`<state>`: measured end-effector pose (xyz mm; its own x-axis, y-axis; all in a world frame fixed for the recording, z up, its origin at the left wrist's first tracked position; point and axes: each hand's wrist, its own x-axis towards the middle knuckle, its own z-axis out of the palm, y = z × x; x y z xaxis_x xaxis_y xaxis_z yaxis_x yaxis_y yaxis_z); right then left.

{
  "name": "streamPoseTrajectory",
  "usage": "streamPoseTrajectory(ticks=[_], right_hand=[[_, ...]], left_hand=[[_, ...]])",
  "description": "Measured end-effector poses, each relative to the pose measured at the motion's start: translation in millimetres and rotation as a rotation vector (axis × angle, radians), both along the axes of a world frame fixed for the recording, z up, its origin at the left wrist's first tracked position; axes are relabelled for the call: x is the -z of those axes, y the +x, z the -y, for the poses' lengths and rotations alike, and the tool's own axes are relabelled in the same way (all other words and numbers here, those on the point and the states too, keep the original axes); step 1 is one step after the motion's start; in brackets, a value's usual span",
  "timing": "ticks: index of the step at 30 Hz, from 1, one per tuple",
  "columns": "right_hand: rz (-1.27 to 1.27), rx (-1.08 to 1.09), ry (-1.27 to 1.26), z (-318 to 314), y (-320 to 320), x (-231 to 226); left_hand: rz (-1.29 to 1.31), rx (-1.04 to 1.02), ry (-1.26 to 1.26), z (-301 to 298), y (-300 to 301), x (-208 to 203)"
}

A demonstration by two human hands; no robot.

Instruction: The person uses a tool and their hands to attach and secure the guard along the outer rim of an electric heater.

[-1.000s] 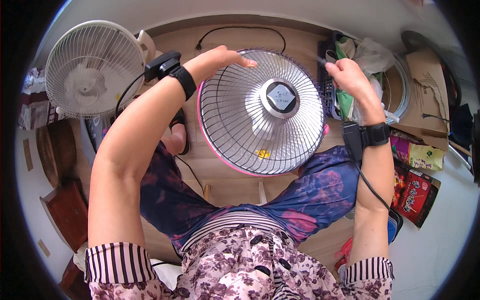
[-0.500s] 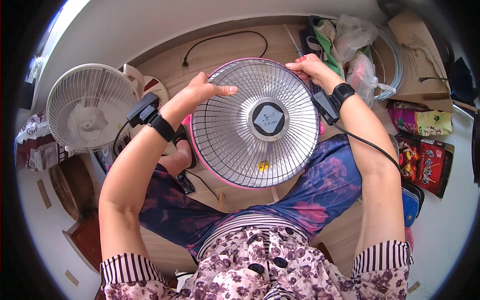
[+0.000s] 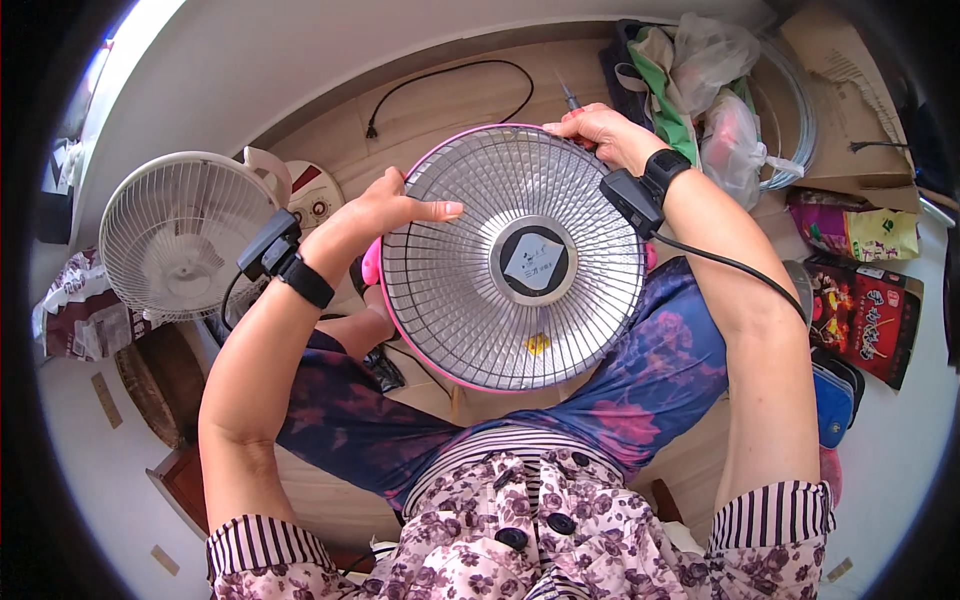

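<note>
Between my arms, above my lap, is a round dish heater [image 3: 450, 300] with a pink rim, a black wire grille, a silvery reflector and a dark-and-silver disc at its centre. My left hand [image 3: 388, 210] is closed on its upper left rim, the thumb lying over the grille and the fingers hidden behind. At the upper right rim, my right hand [image 3: 612, 132] holds a screwdriver [image 3: 571, 101] with a red handle, its shaft pointing up and away from me. Whether the right fingers also grip the rim, I cannot tell.
A white fan [image 3: 190, 235] with its round base [image 3: 313, 195] lies at the left. A black cable [image 3: 455, 68] curves over the floor beyond the heater. Plastic bags [image 3: 735, 145], a coil of tubing [image 3: 806, 120], a cardboard box [image 3: 850, 150] and packages [image 3: 860, 315] line the right.
The heater has turned slightly counterclockwise, its yellow sticker swinging rightward. My right hand has shifted a little left with the screwdriver. The whole view has moved slightly.
</note>
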<state>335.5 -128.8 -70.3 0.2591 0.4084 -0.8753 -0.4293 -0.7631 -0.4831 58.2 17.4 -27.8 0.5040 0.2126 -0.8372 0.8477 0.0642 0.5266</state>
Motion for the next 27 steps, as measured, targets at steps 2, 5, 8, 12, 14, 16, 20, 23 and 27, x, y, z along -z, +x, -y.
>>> streamPoseTrajectory(ticks=[2, 5, 8, 12, 14, 16, 20, 23, 27], right_hand=[[0.009, 0.003, 0.003, -2, 1, -3], [0.045, -0.009, 0.007, -4, -4, -5], [0.076, -0.028, 0.030, 1, 1, -5], [0.100, -0.044, 0.055, -2, -14, -11], [0.068, -0.007, 0.085, 1, -14, -11], [0.047, 0.046, 0.105, 5, -15, -9], [0.092, -0.086, 0.158, 8, -15, -9], [0.088, -0.195, 0.202, 9, -18, -7], [0.073, -0.292, 0.208, 5, -28, -11]], left_hand=[[-0.009, 0.148, 0.049, -6, 1, 0], [-0.034, 0.206, 0.038, -28, 0, 4], [-0.046, -0.061, 0.058, -23, 14, 5], [0.069, -0.100, 0.196, -6, 21, 34], [0.022, -0.105, 0.173, -14, 24, 36], [-0.061, -0.152, 0.075, -13, 28, 26], [-0.051, 0.020, 0.109, -7, 34, 12], [0.113, -0.129, 0.052, 16, 37, 20], [0.049, -0.162, 0.038, 15, 36, 38]])
